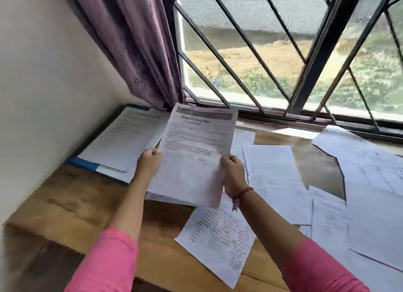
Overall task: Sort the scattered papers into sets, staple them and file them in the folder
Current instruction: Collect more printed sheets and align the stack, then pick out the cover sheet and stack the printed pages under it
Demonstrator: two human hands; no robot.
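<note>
Two hands hold one thin set of papers (pixel 196 152) up off the table (pixel 72 202), tilted toward me with its printed title readable at the top. My left hand (pixel 148 163) grips the left edge about halfway down, fingers (pixel 150 153) curled round it; my right hand (pixel 232 174) pinches the right edge a little lower, its fingers mostly behind the sheets. I judge the set light, floppy and easy to crease or fan apart, so holding both long edges near the middle looks right, and the lower corner already sags below my right hand. Beyond my left hand lies the blue folder (pixel 87 164) with sheets on it; right of and below my right hand are scattered papers (pixel 220 237), still unsorted
</note>
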